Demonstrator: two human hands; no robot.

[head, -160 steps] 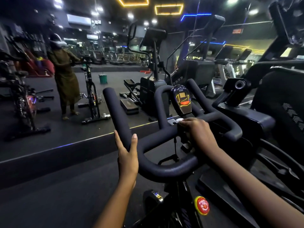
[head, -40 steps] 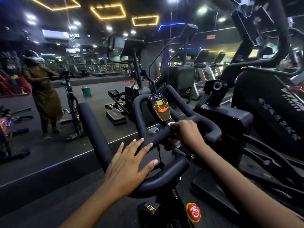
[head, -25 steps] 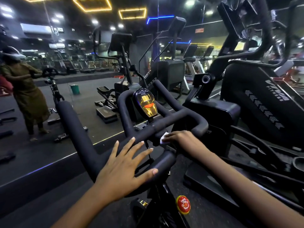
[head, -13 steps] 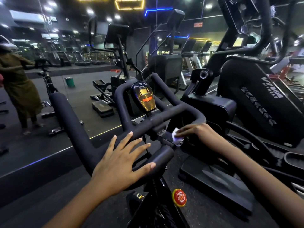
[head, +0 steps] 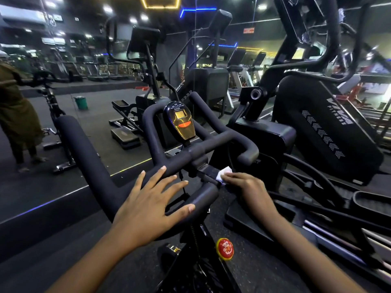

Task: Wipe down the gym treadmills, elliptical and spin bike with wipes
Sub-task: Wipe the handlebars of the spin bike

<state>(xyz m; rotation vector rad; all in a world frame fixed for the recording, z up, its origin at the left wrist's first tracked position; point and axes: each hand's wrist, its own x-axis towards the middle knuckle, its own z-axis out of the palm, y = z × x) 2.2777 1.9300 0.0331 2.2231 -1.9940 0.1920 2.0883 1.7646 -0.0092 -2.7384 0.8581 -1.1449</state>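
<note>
White wipe point(head: 224, 174) (small, crumpled) pinched by right hand point(head: 249, 191) against the handlebar point(head: 95, 161); left hand point(head: 146, 208) rests, fingers spread.

a dark gym hall. the floor point(head: 256, 269) is black rubber with pale flecks. a wall mirror point(head: 99, 123) runs along the left above a low black ledge point(head: 42, 216) edged with a thin bright line. overhead, a yellow rectangle of light point(head: 160, 2), a blue light strip point(head: 197, 9) and white spot lamps point(head: 108, 9). a green bin point(head: 81, 103) shows in the mirror.
</note>
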